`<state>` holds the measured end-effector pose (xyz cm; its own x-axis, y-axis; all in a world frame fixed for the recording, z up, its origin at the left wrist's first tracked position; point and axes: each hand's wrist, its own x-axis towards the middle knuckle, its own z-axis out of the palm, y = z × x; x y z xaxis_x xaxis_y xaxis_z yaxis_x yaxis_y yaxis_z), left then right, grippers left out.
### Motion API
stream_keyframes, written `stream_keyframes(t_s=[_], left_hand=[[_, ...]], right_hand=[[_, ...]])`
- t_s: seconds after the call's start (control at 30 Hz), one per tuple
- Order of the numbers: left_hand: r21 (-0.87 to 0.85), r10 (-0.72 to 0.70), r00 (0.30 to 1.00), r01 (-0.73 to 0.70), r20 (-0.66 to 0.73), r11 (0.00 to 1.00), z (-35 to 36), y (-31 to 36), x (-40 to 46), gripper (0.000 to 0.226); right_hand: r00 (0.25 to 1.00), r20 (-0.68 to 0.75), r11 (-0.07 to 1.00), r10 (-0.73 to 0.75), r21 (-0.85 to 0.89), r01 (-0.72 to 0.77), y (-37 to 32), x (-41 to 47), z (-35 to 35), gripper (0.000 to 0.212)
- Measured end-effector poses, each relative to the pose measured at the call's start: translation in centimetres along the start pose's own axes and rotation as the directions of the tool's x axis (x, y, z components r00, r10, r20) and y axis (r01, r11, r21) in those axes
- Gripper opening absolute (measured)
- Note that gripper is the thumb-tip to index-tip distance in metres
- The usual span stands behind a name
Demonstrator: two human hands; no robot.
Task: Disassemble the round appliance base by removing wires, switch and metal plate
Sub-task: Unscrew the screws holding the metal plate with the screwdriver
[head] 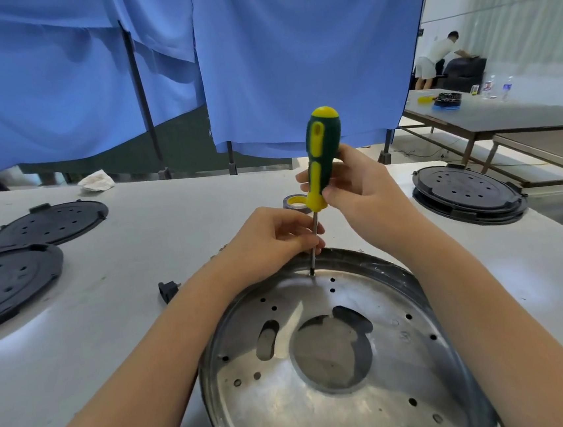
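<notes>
Two hands on one screwdriver (323, 161) at frame centre: right hand (356, 185) wrapped round the green-and-yellow handle, left hand (275, 238) pinching the thin shaft just above the tip. Tip seated at the far edge of the metal plate (323, 381), presumably in a screw head, though too small to confirm. Round appliance base (399, 270) filling the lower centre and right of the frame, plate still seated inside its dark rim. To do well: shaft kept upright over the screw, firm downward pressure from the handle, slow turns, shaft fingers loose enough to guide without braking. Black discs (50, 221) at left, another stack (471, 195) at right, a roll of tape (294, 202) behind the hands, a small black plug (167, 289) on the table (147, 329).
</notes>
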<state>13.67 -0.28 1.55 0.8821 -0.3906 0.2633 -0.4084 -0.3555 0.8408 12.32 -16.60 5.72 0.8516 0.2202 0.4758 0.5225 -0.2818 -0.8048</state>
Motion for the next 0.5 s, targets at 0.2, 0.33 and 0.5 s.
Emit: stream_keyframes(t_s=[0.2, 0.33, 0.5], left_hand=[[0.138, 0.036, 0.996, -0.024, -0.088, 0.99, 0.11, 0.02, 0.25, 0.01], [0.152, 0.018, 0.998, -0.008, -0.065, 0.988, 0.15, 0.01, 0.18, 0.008], [0.153, 0.025, 0.999, -0.018, -0.047, 0.988, 0.14, -0.01, 0.2, 0.006]], right_hand=[[0.998, -0.06, 0.994, -0.005, -0.106, -0.001, 0.38, 0.0, 0.33, 0.032], [0.993, -0.118, 0.992, -0.014, -0.126, 0.0, 0.4, 0.14, 0.14, 0.026], [0.996, -0.091, 0.996, 0.009, -0.092, -0.017, 0.32, 0.03, 0.41, 0.026]])
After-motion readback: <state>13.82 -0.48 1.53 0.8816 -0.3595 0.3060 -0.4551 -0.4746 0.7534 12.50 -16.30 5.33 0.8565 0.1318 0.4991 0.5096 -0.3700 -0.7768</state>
